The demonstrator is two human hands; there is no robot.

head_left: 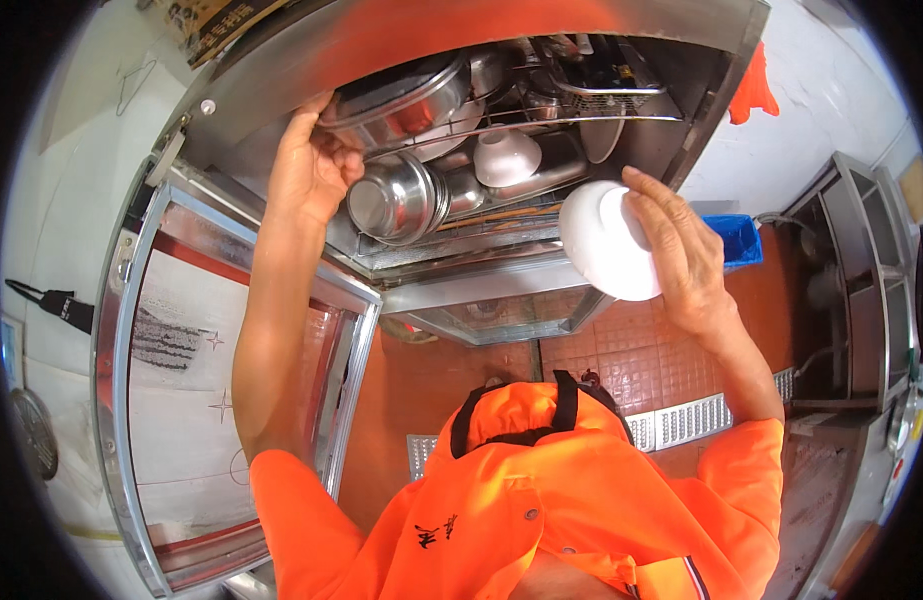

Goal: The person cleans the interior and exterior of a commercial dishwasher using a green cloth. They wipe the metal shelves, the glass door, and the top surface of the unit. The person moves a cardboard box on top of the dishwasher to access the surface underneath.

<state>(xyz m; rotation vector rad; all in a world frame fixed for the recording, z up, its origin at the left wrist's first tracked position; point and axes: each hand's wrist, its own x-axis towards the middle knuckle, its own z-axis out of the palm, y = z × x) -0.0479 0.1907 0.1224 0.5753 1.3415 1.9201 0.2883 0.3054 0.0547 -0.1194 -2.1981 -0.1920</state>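
Observation:
My right hand [676,250] grips a white bowl [606,240], tilted with its foot ring toward the fingers, in front of the cabinet's right side. My left hand [316,160] is raised at the left end of the upper wire rack [511,127]. Its fingers curl at the side of a steel basin [406,105]; part of that grip is hidden. Just below this hand, nested steel bowls [391,200] lie on their side on the lower rack. Another white bowl [506,158] sits upside down to their right.
A glass-panelled cabinet door [196,380] stands open at left; a second door [511,305] hangs open below the racks. A black wire-sided tray [606,75] occupies the upper rack. A blue bin [736,240] and metal shelving [871,280] are at right.

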